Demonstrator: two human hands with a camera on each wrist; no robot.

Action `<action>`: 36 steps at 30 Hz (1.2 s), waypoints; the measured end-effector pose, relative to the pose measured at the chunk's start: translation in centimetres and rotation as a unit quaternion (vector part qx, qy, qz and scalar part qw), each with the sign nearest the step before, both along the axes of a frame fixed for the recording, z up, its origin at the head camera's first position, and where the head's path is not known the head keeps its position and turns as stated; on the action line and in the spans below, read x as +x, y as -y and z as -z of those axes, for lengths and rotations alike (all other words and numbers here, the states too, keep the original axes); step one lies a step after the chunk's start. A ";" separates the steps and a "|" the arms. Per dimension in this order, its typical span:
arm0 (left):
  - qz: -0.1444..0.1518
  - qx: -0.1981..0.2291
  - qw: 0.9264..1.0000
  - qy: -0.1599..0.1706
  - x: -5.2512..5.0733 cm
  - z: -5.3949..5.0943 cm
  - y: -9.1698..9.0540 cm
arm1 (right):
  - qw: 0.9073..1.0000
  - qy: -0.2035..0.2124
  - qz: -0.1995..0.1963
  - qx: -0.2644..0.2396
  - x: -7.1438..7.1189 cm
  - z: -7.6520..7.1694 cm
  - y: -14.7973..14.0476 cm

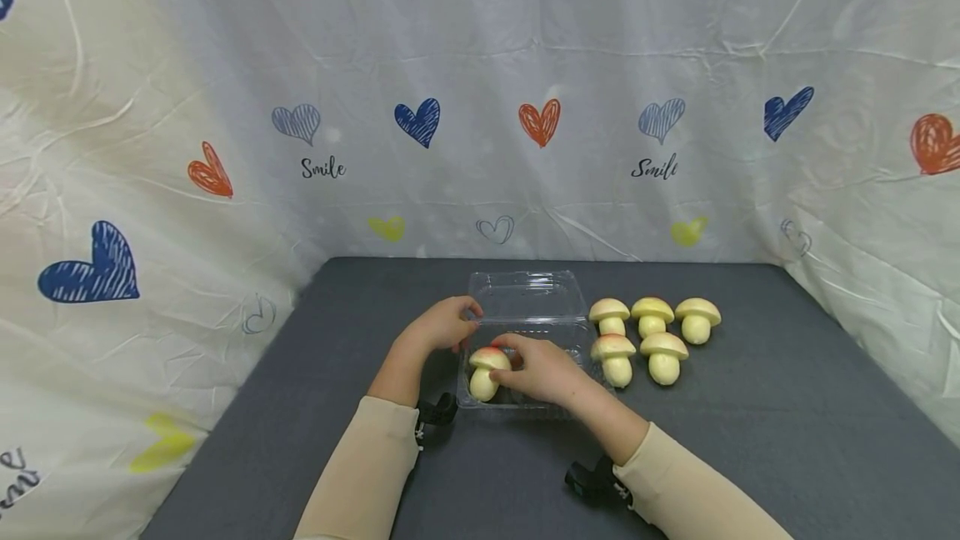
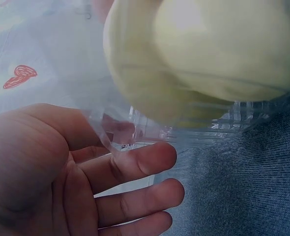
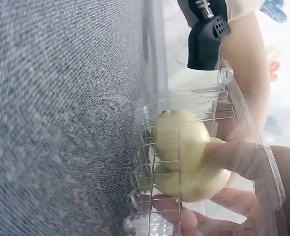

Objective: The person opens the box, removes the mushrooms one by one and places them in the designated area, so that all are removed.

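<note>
An open clear plastic clamshell container (image 1: 525, 412) sits on the dark table, its lid (image 1: 528, 298) folded back. My right hand (image 1: 547, 369) reaches into the container's base and grips a pale yellow mushroom (image 1: 483, 386) with a reddish tint on its cap, at the left end. Through the clear wall in the right wrist view, the thumb and fingers show around this mushroom (image 3: 189, 147). At the container's left edge, my left hand (image 1: 442, 323) pinches the wall; the left wrist view shows its fingers (image 2: 150, 160) against the plastic, with the mushroom (image 2: 223, 49) behind it.
Several similar mushrooms (image 1: 664, 357) stand upright in two rows on the table (image 1: 750, 407), just right of the container. A white curtain (image 1: 480, 48) printed with hearts hangs behind and along the sides. Each wrist wears a black camera (image 1: 592, 482).
</note>
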State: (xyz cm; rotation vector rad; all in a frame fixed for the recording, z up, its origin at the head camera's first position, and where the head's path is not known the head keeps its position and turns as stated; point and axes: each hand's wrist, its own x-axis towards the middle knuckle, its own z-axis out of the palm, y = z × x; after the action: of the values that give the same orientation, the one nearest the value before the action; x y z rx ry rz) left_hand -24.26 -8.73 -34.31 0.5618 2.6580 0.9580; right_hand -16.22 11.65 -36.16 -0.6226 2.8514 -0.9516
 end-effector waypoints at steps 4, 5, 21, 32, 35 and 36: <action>0.002 0.001 1.000 -0.001 0.0 0.0 0.0 | 1.000 0.006 0.001 -0.003 0.0 0.0 0.1; 0.002 0.002 1.000 -0.002 0.0 0.0 0.0 | 1.000 0.006 0.002 -0.005 0.1 0.0 0.1; -0.002 0.003 1.000 0.001 -0.1 0.0 0.0 | 0.998 0.020 0.015 -0.052 0.2 -0.6 0.0; -0.008 -0.002 1.000 0.005 -0.2 0.2 0.0 | 0.998 0.016 0.025 -0.050 0.0 -1.2 -0.7; -0.010 -0.001 1.000 0.006 -0.2 0.2 -0.1 | 0.998 0.010 0.027 -0.049 -0.1 -1.4 -0.9; -0.010 0.000 1.000 0.006 -0.2 0.2 -0.1 | 0.998 0.009 0.028 -0.048 -0.2 -1.5 -1.0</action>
State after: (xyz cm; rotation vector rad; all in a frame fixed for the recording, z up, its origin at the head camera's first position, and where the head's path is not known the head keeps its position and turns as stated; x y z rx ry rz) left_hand -24.49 -8.65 -34.50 0.5279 2.6594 0.9629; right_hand -16.38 12.62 -34.64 -0.5407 2.8348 -1.1039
